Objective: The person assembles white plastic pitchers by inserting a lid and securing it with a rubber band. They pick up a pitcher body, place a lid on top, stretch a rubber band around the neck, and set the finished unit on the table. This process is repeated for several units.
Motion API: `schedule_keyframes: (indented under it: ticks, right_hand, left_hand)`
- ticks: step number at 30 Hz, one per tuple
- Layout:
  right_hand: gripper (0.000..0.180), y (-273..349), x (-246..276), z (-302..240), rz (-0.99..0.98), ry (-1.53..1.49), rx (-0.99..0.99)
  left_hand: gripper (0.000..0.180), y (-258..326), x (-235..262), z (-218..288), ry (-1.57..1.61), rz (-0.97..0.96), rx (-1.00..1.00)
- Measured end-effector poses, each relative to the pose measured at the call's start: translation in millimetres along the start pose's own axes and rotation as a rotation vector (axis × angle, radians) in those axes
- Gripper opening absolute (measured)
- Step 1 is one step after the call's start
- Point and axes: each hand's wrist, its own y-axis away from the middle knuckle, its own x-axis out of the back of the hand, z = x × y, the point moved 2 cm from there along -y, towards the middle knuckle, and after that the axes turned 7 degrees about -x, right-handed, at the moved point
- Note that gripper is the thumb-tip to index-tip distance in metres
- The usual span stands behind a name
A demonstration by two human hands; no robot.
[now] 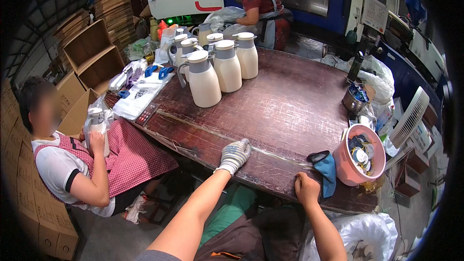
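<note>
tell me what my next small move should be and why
Perhaps reach the gloved left hand toward the nearest jug: no object shows in that hand, and the jug stands upright on the table, beyond it.

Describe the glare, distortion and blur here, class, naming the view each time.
Head view: pale sheen on the table; head view: fisheye bowing of the table's edge, corners black; head view: heads of the seated co-worker and the one behind smudged, though stripes on the gloved left hand stay distinct.
</note>
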Motion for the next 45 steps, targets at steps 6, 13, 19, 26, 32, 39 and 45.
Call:
schedule_keyframes:
  ticks: [6,13,19,26,32,39,45]
  right_hand:
    - [0.009,0.1,-0.6,1.0,-0.011,-0.002,-0.004]
    - [0.01,1.3,-1.2,2.6,-0.005,-0.012,0.004]
    - [0.011,2.7,-5.4,7.5,-0.009,0.001,-0.009]
    - [0.013,2.4,-3.3,5.6,-0.033,-0.007,-0.029]
    - [0.012,2.5,-4.0,6.3,-0.019,-0.004,-0.033]
    - [0.01,1.3,-3.9,4.1,0.019,0.014,0.005]
    - [0.011,1.3,-4.8,4.9,0.017,0.012,0.006]
  left_hand:
    - [0.021,0.1,1.6,1.3,-0.001,-0.01,0.004]
    - [0.021,-0.1,0.7,1.5,-0.011,0.0,0.003]
    - [0.021,-1.8,-2.3,-0.2,-0.044,-0.008,0.003]
    - [0.022,-0.9,-1.2,1.1,-0.038,0.001,0.006]
    - [0.021,-1.2,-1.3,2.0,-0.039,0.003,0.009]
    - [0.021,-0.3,-1.1,0.5,-0.037,0.007,0.004]
    - [0.019,-0.6,-1.6,0.9,-0.044,0.012,-0.004]
